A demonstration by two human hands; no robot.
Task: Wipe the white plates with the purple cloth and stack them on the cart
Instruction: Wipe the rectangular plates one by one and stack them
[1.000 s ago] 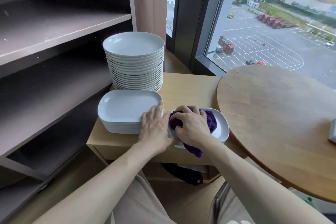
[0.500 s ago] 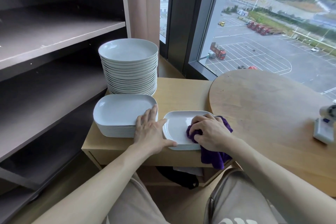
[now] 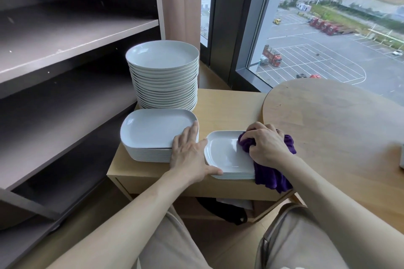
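Observation:
A small white rectangular plate (image 3: 225,155) lies on a low pile near the front edge of the wooden cart (image 3: 229,107). My right hand (image 3: 267,145) grips the bunched purple cloth (image 3: 273,176) and presses it on the plate's right side; the cloth's tail hangs over the cart edge. My left hand (image 3: 190,155) lies flat, fingers on the stack of larger rectangular plates (image 3: 153,129), thumb along the small plate's front-left rim. A tall stack of round white plates (image 3: 162,74) stands behind.
A dark shelving unit (image 3: 65,50) fills the left side. A round wooden table (image 3: 338,126) overlaps the cart's right end. A window (image 3: 328,17) is behind. A dark bag (image 3: 223,209) lies on the cart's lower shelf. My knees are below.
My right hand with the cloth has slid from the plate's left and middle to its right side, uncovering most of the plate. My left hand has stayed in place.

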